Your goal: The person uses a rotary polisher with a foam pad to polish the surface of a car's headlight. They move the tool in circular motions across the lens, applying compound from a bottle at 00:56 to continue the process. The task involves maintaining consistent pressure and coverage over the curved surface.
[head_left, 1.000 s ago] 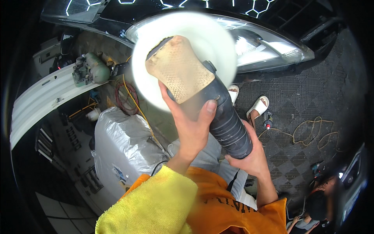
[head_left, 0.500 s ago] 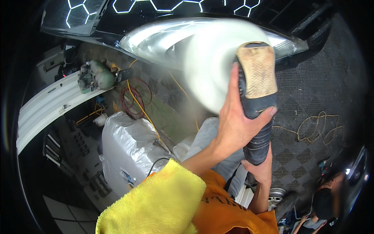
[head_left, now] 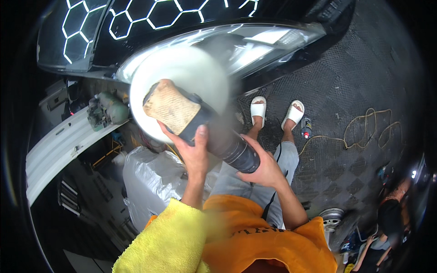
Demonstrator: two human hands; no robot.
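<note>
A polishing machine [head_left: 223, 143] with a tan, worn head cover and a black body is held in both hands. Its round white pad [head_left: 200, 75] is smeared by motion and covers the left part of a car headlight [head_left: 273, 43]. My left hand [head_left: 195, 152] grips the machine just behind its head, thumb on top. My right hand [head_left: 264, 168] is wrapped round the rear end of the body. A yellow towel [head_left: 164, 241] hangs over my left upper arm.
A dark car body [head_left: 159, 16] reflects hexagonal lights above. A silver-covered object [head_left: 150, 177] stands at left, near a green compressor [head_left: 109, 111]. A yellow cord [head_left: 350, 141], a bottle [head_left: 306, 128] and a wheel [head_left: 331, 218] lie at right. Another person [head_left: 389, 223] is at lower right.
The polishing machine has moved left along the headlight and swung from near upright to slanting up-left. Both hands moved left with it. My feet in white slippers have come into sight.
</note>
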